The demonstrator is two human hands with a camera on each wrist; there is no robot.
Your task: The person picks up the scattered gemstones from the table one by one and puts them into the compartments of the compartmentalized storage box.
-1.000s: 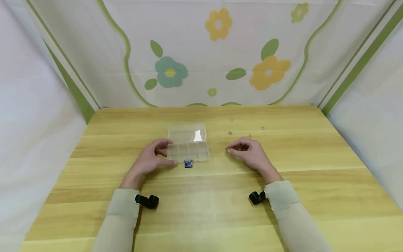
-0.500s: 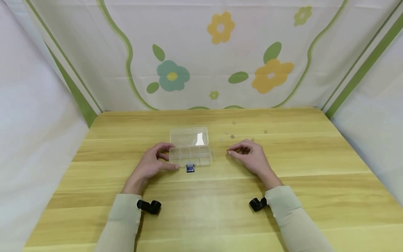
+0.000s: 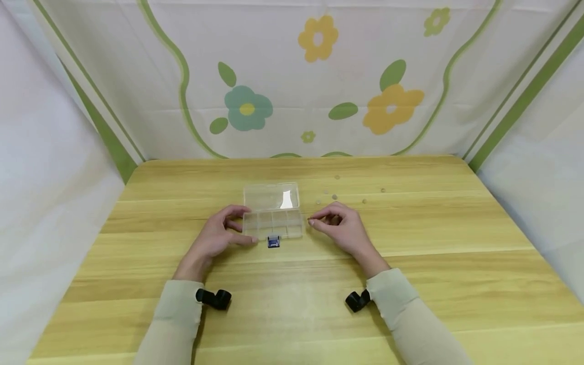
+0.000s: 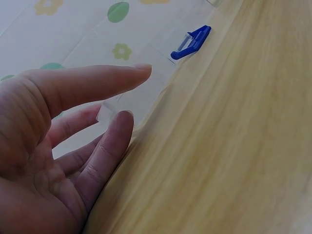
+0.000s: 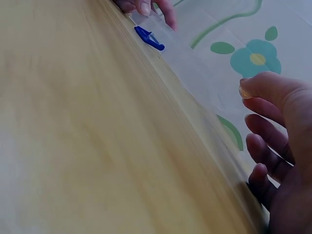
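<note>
My left hand (image 3: 215,234) holds the left end of a clear plastic compartment box (image 3: 294,229), thumb at the front corner and fingers round the side and back. Its clear lid (image 3: 266,196) lies folded back, and a blue latch (image 3: 274,242) hangs from the front edge. In the left wrist view that latch (image 4: 192,44) stands beyond the thumb. Just right of the box, my right hand (image 3: 339,228) pinches a tiny object between thumb and index finger. In the right wrist view the fingertips of the right hand (image 5: 278,131) mostly cover it; I cannot tell its kind.
Several small round pieces lie scattered behind the right hand, among them a dark one (image 3: 335,196) and one farther right (image 3: 382,190). They rest on the wood-grain table (image 3: 292,314). A flower-patterned cloth (image 3: 283,66) hangs behind the table's back edge.
My right hand has moved left, up to the right end of the box, still pinching. The left hand keeps its hold on the box, whose lid stays back.
</note>
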